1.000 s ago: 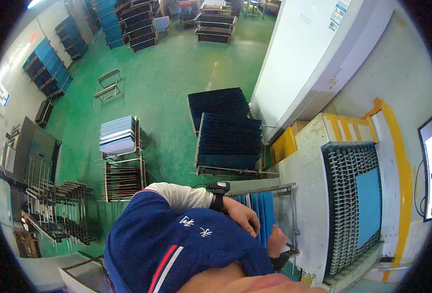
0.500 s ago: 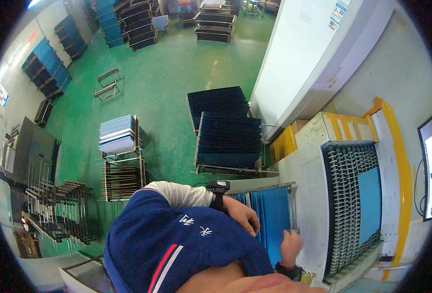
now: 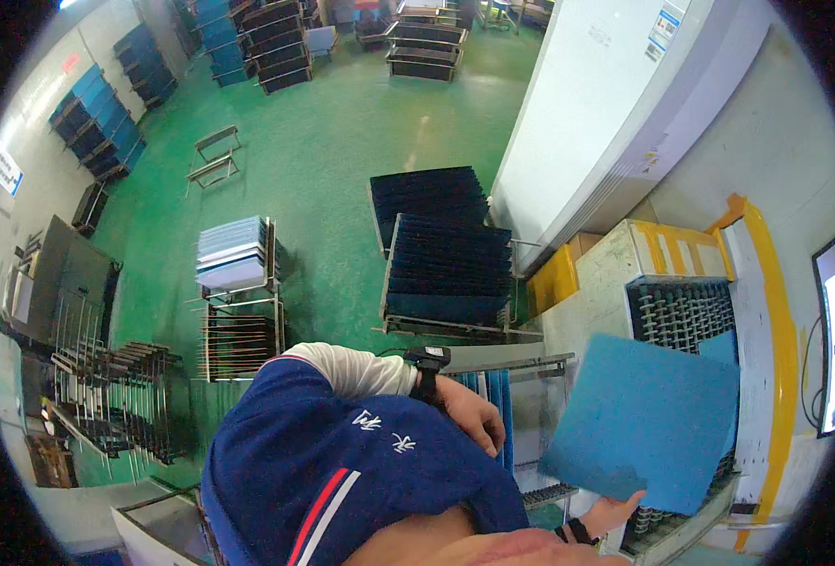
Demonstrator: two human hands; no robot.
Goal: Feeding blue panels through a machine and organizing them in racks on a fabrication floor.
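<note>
A flat blue panel point(image 3: 639, 415) is in my right hand point(image 3: 611, 514), pinched at its lower edge with the thumb on top. It hangs tilted over the roller conveyor point(image 3: 682, 311) and hides much of the rollers. A second blue panel point(image 3: 721, 349) lies on the rollers, partly under the held one. My left hand point(image 3: 472, 415) rests beside blue panels point(image 3: 495, 387) standing on edge in a metal rack point(image 3: 540, 366). Its fingers are curled together and bent downward; whatever is in them is hidden.
Racks of dark panels point(image 3: 446, 269) stand ahead on the green floor. Further left are a rack of pale panels point(image 3: 233, 250) and bare metal racks point(image 3: 120, 396). A white cabinet point(image 3: 597, 113) rises beyond the conveyor; a monitor point(image 3: 828, 330) hangs at the right wall.
My right hand has lifted a blue panel out of the rack and swung it right, over the conveyor. My left hand has stayed at the rack.
</note>
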